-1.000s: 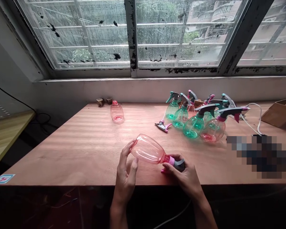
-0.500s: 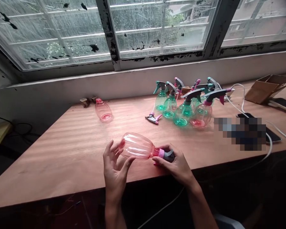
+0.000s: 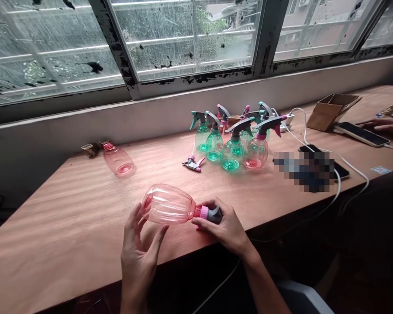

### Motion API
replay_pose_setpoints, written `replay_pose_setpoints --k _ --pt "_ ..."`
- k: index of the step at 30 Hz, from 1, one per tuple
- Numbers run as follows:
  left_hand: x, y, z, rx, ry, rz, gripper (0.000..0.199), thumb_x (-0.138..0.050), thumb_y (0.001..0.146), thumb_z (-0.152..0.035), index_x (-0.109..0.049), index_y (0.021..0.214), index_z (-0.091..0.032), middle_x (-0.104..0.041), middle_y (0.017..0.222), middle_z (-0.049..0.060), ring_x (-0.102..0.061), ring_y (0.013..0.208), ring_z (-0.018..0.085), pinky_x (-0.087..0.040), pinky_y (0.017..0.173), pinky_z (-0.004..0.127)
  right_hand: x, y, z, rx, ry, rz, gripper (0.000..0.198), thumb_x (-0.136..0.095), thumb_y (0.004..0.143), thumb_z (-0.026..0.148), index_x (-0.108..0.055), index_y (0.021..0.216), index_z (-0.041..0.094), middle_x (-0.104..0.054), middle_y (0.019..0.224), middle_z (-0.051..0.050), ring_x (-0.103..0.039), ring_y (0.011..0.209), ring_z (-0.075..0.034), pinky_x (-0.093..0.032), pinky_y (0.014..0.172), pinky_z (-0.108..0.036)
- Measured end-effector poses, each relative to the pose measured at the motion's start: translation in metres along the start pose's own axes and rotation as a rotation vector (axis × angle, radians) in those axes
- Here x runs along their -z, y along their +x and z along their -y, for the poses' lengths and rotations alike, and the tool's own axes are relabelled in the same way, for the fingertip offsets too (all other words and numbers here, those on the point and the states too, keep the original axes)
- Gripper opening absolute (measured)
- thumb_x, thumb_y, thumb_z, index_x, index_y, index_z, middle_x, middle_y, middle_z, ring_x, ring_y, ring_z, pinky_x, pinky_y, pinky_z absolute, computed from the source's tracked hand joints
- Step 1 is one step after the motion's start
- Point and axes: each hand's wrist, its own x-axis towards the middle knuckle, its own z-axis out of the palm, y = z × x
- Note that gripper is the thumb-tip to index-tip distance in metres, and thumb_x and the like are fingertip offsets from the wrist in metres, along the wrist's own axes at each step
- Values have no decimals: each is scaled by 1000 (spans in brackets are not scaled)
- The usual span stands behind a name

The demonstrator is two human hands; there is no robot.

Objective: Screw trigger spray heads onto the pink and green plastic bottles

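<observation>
A clear pink spray bottle (image 3: 170,205) lies sideways in the air above the near part of the table, base to the left. Its grey spray head with a pink collar is gripped by my right hand (image 3: 225,226), fingers wrapped about the neck end. My left hand (image 3: 142,244) is cupped by the bottle's base with thumb and fingers apart; whether its fingertips touch the plastic I cannot tell. Farther back, a loose grey and pink spray head (image 3: 194,164) lies on the table. A pink bottle without a head (image 3: 118,160) rests at the back left.
Several green and pink spray bottles (image 3: 232,155) stand grouped at the back. A cardboard box (image 3: 327,114), phones (image 3: 363,133) and white cables (image 3: 339,179) occupy the right side. Another person's hand (image 3: 388,126) lies at the far right. The wooden table (image 3: 68,226) runs beneath a window.
The view has swung to the right, bringing the other person's hand into sight. Both my hands keep much the same pose around the bottle.
</observation>
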Motion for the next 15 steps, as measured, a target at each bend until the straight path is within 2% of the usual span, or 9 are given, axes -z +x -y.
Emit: replay_pose_setpoints --k 3,8,11,15 --pt "2 -1 2 22 -19 13 76 -83 83 -41 -49 151 -34 -56 154 9 -54 142 30 -41 121 48 0 1 1 11 -10 -6 40 -91 77 45 -71 102 20 -71 85 0 -69 75 -18 -63 71 -29" --pt "2 -1 1 90 -16 -63 72 -82 83 -48 -53 148 -32 -61 148 10 -58 138 32 -50 115 47 1 1 3 27 -19 -2 41 -90 76 48 -72 100 20 -72 87 -1 -68 79 -19 -63 72 -29" --pt "1 0 0 59 13 -50 65 -81 84 -48 -59 143 -32 -61 147 8 -57 138 32 -51 113 44 1 1 2 8 9 3 41 -91 75 48 -74 99 19 -72 85 -1 -70 76 -19 -63 72 -30" --pt "1 0 -1 -50 -22 5 58 -80 87 -37 -61 142 -37 -58 154 4 -50 146 30 -43 121 43 0 1 1 -58 72 1 43 -91 74 49 -76 98 18 -73 81 -1 -73 69 -19 -66 68 -31"
